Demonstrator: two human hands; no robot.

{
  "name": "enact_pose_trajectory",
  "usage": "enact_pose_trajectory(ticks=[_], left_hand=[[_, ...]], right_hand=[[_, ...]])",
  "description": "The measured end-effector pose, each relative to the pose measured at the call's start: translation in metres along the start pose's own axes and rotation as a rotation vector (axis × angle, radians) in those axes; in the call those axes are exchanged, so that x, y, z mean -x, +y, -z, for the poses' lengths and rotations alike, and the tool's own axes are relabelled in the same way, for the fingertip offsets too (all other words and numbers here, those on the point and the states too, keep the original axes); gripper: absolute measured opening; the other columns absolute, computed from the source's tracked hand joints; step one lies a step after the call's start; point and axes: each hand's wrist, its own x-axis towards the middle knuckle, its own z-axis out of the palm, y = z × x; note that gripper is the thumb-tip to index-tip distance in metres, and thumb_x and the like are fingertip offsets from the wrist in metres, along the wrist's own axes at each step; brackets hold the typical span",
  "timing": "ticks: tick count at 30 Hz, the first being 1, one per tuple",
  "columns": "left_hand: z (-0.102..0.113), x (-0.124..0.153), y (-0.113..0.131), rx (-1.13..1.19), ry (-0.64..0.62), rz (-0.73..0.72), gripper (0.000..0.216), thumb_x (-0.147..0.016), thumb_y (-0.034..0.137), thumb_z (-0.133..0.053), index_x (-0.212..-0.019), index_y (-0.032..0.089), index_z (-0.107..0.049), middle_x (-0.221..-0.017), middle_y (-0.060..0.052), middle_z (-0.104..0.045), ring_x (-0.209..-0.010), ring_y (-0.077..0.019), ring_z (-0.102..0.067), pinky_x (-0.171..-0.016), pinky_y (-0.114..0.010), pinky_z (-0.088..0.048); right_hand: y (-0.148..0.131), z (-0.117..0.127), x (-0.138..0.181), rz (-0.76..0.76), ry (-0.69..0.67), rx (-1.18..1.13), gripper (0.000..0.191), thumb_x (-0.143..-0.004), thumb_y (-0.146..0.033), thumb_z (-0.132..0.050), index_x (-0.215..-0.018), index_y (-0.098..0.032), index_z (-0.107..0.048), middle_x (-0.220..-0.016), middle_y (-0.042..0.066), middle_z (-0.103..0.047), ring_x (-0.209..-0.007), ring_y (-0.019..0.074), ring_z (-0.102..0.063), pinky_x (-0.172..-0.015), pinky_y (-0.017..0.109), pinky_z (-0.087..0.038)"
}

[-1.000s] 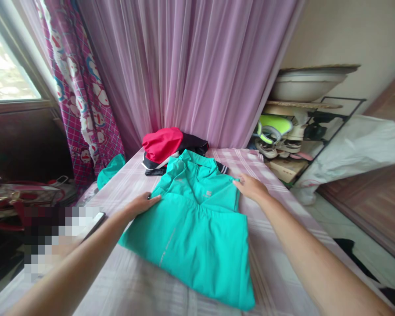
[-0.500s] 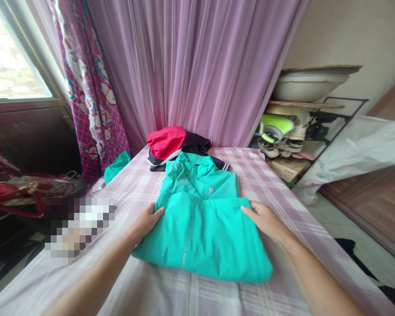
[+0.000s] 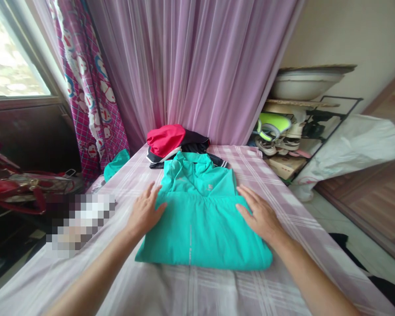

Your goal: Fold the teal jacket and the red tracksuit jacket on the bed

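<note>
A turquoise jacket (image 3: 200, 232) lies partly folded in front of me, its lower part turned up over the chest and its collar pointing away. At its left edge is my left hand (image 3: 146, 208), fingers spread and thumb over the cloth. My right hand (image 3: 258, 213) is at the opposite edge, also with fingers apart. Neither hand grips the fabric; whether the fingertips touch it, I cannot tell. Just beyond the collar rests a pile of red and dark clothes (image 3: 167, 142), partly hidden by the jacket.
The jacket lies on a bed or table with a checked pink-and-white cloth (image 3: 296, 245). Purple curtains (image 3: 197, 66) hang behind it. A rack (image 3: 316, 151) with shoes and a basin (image 3: 311, 83) stands at the right, and a blurred patch (image 3: 82, 224) covers something on the left.
Both hands have let go of the folded edge and spread their fingers. The turned-up part now lies flatter, and its near edge sits slightly farther from me.
</note>
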Motion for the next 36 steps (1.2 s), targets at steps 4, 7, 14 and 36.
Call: enact_pose_trajectory(ticks=[4,7,14,36], left_hand=[[-0.024,-0.011,0.009,0.043,-0.244,-0.386,0.049,-0.1,0.055,-0.035,-0.141,0.036,-0.054,-0.156,-0.002,-0.047,-0.147,-0.0291,-0.035,-0.122,-0.056,-0.021],[-0.046,-0.023,0.002,0.033,-0.3,-0.366,0.056,-0.1,0.06,-0.028,-0.149,0.037,-0.045,-0.161,-0.002,-0.038,-0.15,-0.031,-0.028,-0.12,-0.06,-0.021],[-0.046,-0.041,-0.002,-0.015,-0.292,-0.251,0.06,-0.101,0.055,-0.025,-0.151,0.025,-0.043,-0.154,-0.008,-0.049,-0.142,-0.0246,-0.043,-0.119,-0.045,-0.029],[-0.013,-0.059,0.019,-0.153,-0.16,-0.114,0.046,-0.095,0.044,-0.048,-0.134,0.022,-0.058,-0.141,-0.014,-0.058,-0.131,-0.0321,-0.052,-0.108,-0.048,-0.04]], right_hand=[[0.015,-0.032,0.008,0.182,-0.2,-0.155,0.05,-0.101,-0.052,-0.036,-0.142,-0.031,-0.056,-0.155,0.006,-0.048,-0.145,0.0268,-0.04,-0.118,0.053,-0.034],[0.03,-0.054,0.011,0.156,-0.232,-0.236,0.052,-0.102,-0.052,-0.035,-0.145,-0.03,-0.054,-0.158,0.007,-0.043,-0.147,0.0254,-0.036,-0.119,0.05,-0.035],[0.032,-0.05,0.001,0.076,-0.204,-0.164,0.053,-0.099,-0.053,-0.04,-0.142,-0.027,-0.057,-0.156,0.009,-0.045,-0.144,0.0282,-0.041,-0.117,0.051,-0.037],[0.034,-0.049,-0.03,-0.257,-0.136,0.019,0.034,-0.091,-0.037,-0.059,-0.123,-0.026,-0.064,-0.12,0.008,-0.073,-0.105,0.0259,-0.069,-0.084,0.034,-0.053]])
